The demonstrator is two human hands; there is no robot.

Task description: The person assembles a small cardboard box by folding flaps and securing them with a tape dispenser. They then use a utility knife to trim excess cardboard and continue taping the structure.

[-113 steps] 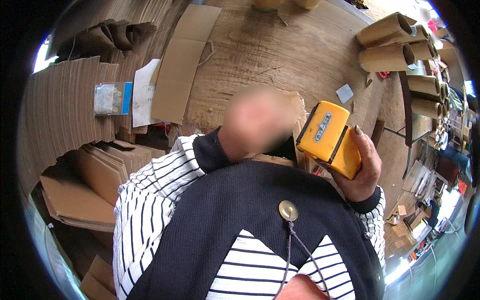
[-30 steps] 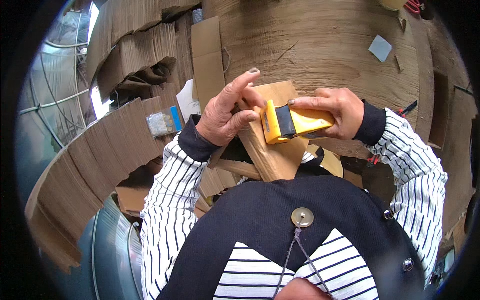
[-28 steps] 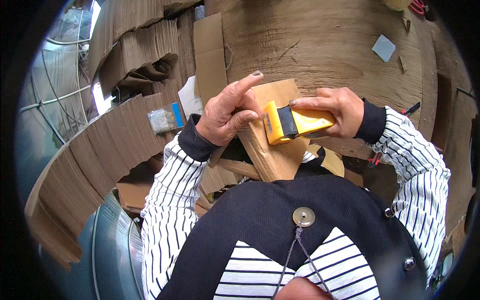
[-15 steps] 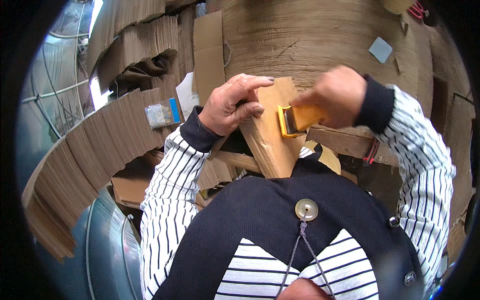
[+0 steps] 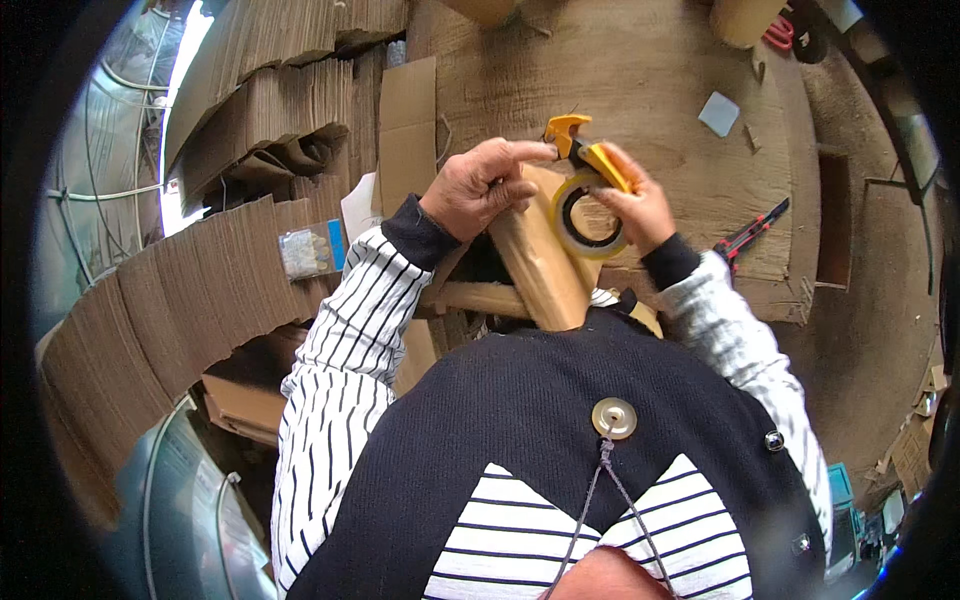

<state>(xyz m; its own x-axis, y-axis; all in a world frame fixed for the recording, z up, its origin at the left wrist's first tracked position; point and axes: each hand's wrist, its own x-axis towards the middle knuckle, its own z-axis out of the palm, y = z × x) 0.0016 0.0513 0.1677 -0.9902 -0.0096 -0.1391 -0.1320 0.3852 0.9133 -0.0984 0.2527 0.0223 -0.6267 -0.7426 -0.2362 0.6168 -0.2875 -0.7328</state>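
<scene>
A narrow brown cardboard box [image 5: 540,262] stands tilted in front of my chest. My left hand [image 5: 485,185] is at its upper left, thumb against the edge and other fingers curled. Its index finger stretches to the head of a yellow tape dispenser [image 5: 568,130]. My right hand [image 5: 640,200] grips that dispenser by its yellow handle, fingers wrapped round it. The roll of tape [image 5: 560,222] hangs below the handle, over the box's right side. Whether tape is stuck to the box cannot be made out.
Rows of stacked cardboard sheets [image 5: 190,290] curve along the left. On the wooden table [image 5: 640,70] lie a pale square piece [image 5: 719,114], a red-and-black cutter [image 5: 752,235] and red-handled scissors [image 5: 778,33]. A clear packet [image 5: 305,253] rests on the cardboard.
My right hand has swung the tape dispenser up and turned it, so its head sits by my left index finger. The view has shifted, and the red-and-black cutter shows more fully.
</scene>
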